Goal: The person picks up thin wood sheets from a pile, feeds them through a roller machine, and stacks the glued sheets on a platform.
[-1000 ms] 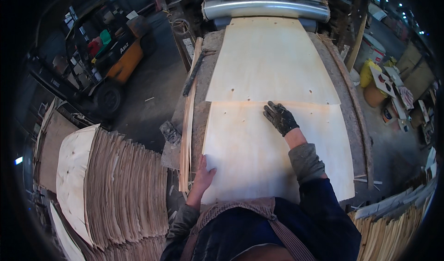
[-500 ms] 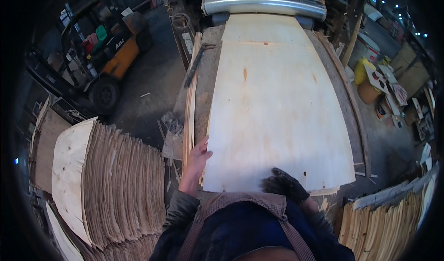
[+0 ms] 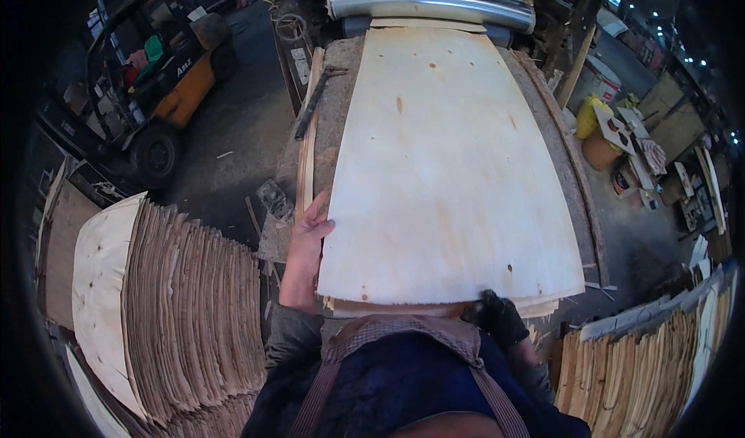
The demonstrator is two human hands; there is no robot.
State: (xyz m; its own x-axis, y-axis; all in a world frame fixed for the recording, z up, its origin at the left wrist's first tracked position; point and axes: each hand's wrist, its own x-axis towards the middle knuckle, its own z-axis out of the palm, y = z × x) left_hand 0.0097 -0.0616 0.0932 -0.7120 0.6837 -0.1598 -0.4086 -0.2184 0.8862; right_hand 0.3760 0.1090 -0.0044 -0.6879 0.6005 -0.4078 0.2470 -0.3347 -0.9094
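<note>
A large pale wood veneer sheet (image 3: 446, 182) with small brown knots lies lengthwise before me on a stack. My bare left hand (image 3: 309, 240) grips its left edge near the front corner, thumb on top and the other fingers at the side. At the front edge, right of centre, my right hand (image 3: 497, 318) in a dark glove is curled on the sheet's rim; its fingertips are partly hidden. Just under that edge another sheet (image 3: 361, 308) shows. Beyond the far end, a strip of another veneer sheet (image 3: 427, 24) lies at a shiny metal roller (image 3: 431, 2).
Left of the sheet, a hammer-like tool (image 3: 314, 104) lies by wooden strips (image 3: 309, 151). A tall veneer stack (image 3: 194, 306) stands at my left, another stack (image 3: 628, 376) at my right. An orange forklift (image 3: 182, 96) is parked far left. Buckets (image 3: 601, 147) and scraps stand at the right.
My right hand has moved from the sheet's top to its front edge. The sheet ahead has slid away into the roller, baring this sheet's far end. My left hand keeps its hold.
</note>
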